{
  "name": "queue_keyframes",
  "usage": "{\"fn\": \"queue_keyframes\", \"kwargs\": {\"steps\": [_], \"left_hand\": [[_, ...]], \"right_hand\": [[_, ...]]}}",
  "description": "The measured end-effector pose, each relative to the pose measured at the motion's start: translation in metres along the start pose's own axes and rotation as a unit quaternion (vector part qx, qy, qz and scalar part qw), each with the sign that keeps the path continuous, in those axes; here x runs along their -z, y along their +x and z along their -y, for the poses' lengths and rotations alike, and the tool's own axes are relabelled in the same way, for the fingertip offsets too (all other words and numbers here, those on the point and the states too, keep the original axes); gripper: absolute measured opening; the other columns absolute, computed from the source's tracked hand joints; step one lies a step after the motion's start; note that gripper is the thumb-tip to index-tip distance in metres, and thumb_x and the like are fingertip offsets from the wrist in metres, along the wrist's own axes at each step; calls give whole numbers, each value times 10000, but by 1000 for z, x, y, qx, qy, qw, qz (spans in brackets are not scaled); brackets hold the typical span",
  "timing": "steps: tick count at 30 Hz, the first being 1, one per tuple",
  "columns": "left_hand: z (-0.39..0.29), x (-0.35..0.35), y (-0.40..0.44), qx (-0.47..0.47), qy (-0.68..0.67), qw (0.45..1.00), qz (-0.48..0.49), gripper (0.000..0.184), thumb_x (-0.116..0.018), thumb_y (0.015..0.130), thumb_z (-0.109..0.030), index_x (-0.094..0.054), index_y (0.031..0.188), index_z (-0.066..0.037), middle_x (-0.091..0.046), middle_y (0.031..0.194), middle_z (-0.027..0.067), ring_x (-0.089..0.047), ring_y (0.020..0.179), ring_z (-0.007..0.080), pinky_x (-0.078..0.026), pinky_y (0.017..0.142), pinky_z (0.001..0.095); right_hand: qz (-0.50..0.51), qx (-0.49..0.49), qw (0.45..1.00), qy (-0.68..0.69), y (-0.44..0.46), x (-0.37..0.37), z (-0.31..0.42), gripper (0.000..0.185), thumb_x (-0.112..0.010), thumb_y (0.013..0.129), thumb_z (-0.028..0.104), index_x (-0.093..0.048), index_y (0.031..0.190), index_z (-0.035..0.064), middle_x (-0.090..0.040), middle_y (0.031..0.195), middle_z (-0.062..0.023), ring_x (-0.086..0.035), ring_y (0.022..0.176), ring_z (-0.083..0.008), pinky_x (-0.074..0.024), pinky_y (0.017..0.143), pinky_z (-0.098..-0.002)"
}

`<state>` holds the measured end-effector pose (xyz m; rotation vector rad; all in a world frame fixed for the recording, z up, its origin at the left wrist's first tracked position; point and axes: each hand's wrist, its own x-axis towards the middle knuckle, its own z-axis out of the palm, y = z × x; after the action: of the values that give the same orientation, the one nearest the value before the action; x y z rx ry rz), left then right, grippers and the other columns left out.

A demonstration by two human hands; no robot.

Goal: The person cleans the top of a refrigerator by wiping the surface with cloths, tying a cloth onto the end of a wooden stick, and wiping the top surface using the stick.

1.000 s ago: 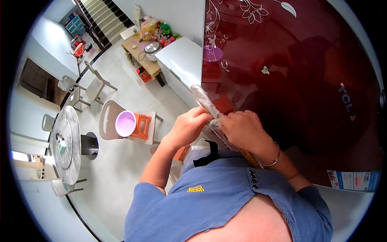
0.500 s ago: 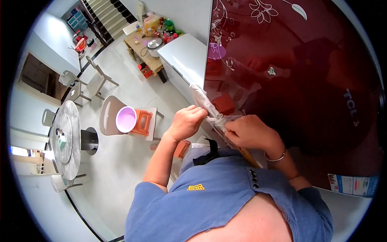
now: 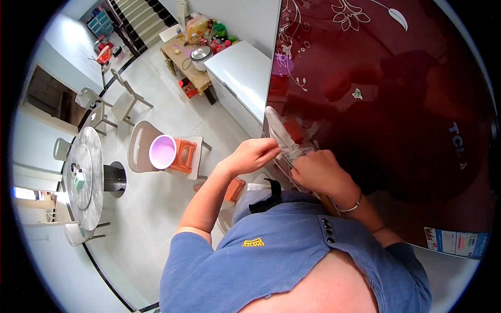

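Note:
A whitish cloth (image 3: 281,130) is bunched and wrapped round the upper part of a thin stick (image 3: 327,202), in front of the dark red glossy panel (image 3: 396,120). My left hand (image 3: 254,155) is closed in a pinch at the left side of the cloth; what its fingertips hold is too small to make out. My right hand (image 3: 324,175), with a bracelet on its wrist, is closed on the cloth's lower, twisted end. The stick runs down below my right hand toward my waist.
A chair (image 3: 143,147) at the left bears an orange stool (image 3: 182,155) and a pink basin (image 3: 163,151). Beyond stand a round marble table (image 3: 96,182), more chairs, a white freezer (image 3: 242,70) and a wooden table (image 3: 175,55) with a rice cooker (image 3: 201,55) and bottles.
My left hand has come away from the cloth's upper part and sits a little right of before. The cloth's top has shifted right and leans against the panel's edge. My right hand stays on its lower end.

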<state>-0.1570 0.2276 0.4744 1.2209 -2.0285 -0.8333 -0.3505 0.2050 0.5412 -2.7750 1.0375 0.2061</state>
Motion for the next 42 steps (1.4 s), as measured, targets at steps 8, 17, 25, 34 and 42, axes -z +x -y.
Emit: {"fn": "queue_keyframes", "kwargs": {"steps": [8,17,25,34,42], "left_hand": [[11,-31,13,143,-202,967,-62,210,-539,842,-219,-530,858,-9,-546,692,49,-500,623,126,-421,564,284],[17,-25,16,185,-257,949,-3,203,-557,826,-207,-542,879,-12,-524,664,36,-472,606,103,-400,543,260],[33,-31,8,12,-24,996,-87,139,-564,792,-176,-507,819,-52,-528,722,142,-513,654,314,-427,588,348],[40,-21,5,-73,66,984,-148,72,-559,768,-112,-504,798,-77,-508,735,90,-513,709,286,-423,586,355],[35,-22,5,-94,82,978,-169,93,-570,754,-96,-488,748,-55,-477,677,87,-465,662,281,-391,614,347]], "right_hand": [[60,-31,995,79,7,5,2,184,-523,678,164,-646,698,28,-606,707,-197,-611,681,-326,-467,628,-433],[26,-36,999,25,4,15,5,239,-545,685,241,-619,619,24,-586,628,-169,-594,609,-315,-460,556,-384],[15,-6,1000,20,15,-11,-1,222,-502,689,198,-615,605,26,-576,607,-174,-586,589,-325,-460,559,-411],[58,55,993,85,14,3,0,213,-488,691,174,-608,621,12,-564,622,-198,-578,610,-345,-456,598,-420],[6,66,989,134,5,4,-3,211,-477,682,175,-582,566,34,-533,549,-177,-553,527,-328,-449,541,-404]]}}
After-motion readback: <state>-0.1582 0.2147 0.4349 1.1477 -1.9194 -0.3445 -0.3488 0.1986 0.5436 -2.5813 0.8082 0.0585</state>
